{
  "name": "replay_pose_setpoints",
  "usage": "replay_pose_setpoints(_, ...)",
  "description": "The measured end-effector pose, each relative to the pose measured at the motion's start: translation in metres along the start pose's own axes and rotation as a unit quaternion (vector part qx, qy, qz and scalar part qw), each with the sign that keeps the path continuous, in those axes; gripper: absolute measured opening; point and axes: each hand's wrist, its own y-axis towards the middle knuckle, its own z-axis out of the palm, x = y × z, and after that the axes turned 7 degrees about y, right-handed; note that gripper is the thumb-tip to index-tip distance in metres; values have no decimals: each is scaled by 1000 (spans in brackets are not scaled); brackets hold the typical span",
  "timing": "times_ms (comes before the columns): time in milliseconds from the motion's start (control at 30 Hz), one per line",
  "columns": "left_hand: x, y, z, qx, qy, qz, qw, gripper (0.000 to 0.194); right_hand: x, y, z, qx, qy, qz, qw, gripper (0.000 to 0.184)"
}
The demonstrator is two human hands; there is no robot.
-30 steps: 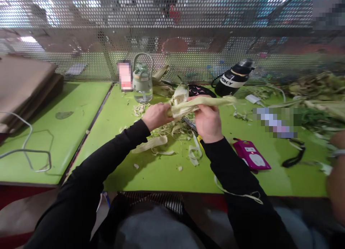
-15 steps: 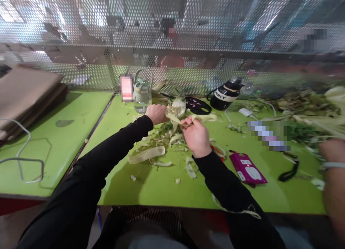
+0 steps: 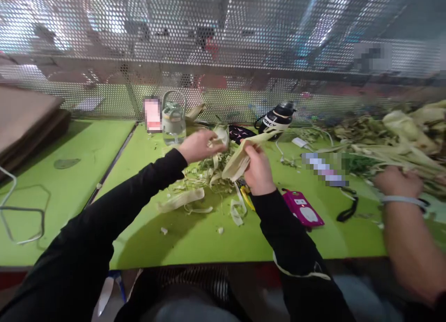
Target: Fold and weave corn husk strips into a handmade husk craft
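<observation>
Fingers of the right hand [image 3: 259, 172] clamp a pale husk [image 3: 235, 165]; the left hand [image 3: 198, 146], a bottle [image 3: 173, 123] at its ten o'clock, is blurred, its grip I cannot tell

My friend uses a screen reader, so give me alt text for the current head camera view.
A person's right hand holds a pale husk over a green table strewn with scraps, the left hand, blurred, close by. A bottle and a black flask are behind; a magenta device and another person's hand are to the right.
</observation>
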Motion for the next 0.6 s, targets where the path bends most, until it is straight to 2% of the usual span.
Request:
replay_pose_setpoints(67,-15,-12,8,81,-22,8,996,35,3,-5,11,4,-10,10,1000,38)
replay_pose_setpoints(100,-19,-19,11,93,-24,14,995,30,6,-7,16,6,-12,14,1000,39)
replay_pose_setpoints(167,-19,-30,14,90,-77,-1,993,16,13,-12,22,26,-13,41,999,44)
replay_pose_setpoints(267,-9,-45,9,71,-198,-59,976,16,24,-17,24,93,-26,137,986,48)
replay_pose_setpoints(333,-2,-55,5,53,-251,-95,962,17,29,-21,25,117,-36,170,978,48)
replay_pose_setpoints(467,1,-70,5,40,-318,-112,941,13,30,-32,32,146,-81,121,978,45)
replay_pose_setpoints(533,0,-73,7,7,-325,-125,937,19,28,-38,39,182,-127,94,970,42)
replay_pose_setpoints(600,2,-74,7,-51,-344,-160,924,23,27,-44,43,181,-147,58,971,40)
